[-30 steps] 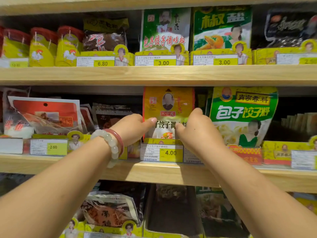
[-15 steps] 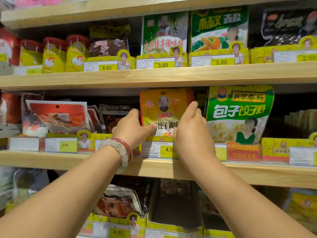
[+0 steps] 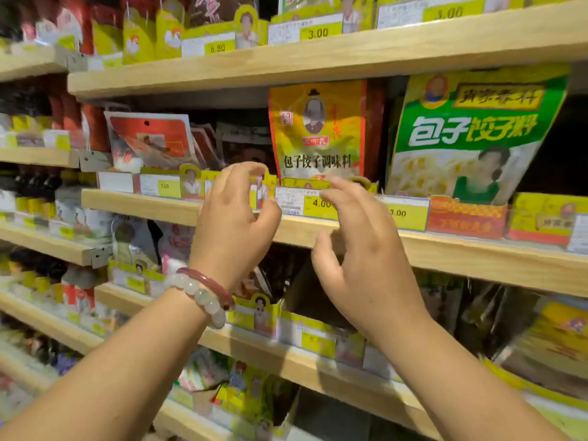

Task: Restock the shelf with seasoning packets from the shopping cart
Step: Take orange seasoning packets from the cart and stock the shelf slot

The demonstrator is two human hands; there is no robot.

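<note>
A yellow seasoning packet point(image 3: 316, 132) with a portrait and black lettering stands upright on the middle wooden shelf point(image 3: 445, 249), behind a 4.00 price tag point(image 3: 307, 203). My left hand point(image 3: 235, 218), with bead bracelets on the wrist, hovers in front of the shelf edge, lower left of the packet, fingers curled apart and empty. Just below and right of the packet, my right hand point(image 3: 359, 246) is also empty with spread fingers. Neither hand touches the packet. The shopping cart is out of sight.
A large green dumpling-seasoning bag point(image 3: 471, 138) stands right of the yellow packet. Red and white packets point(image 3: 149, 138) lie to the left. The upper shelf point(image 3: 318, 55) holds yellow pouches and price tags. Lower shelves carry more packets and an open dark box point(image 3: 305, 291).
Both hands have let go of the yellow packet and drawn back and down from it. The view has swung left and lower.
</note>
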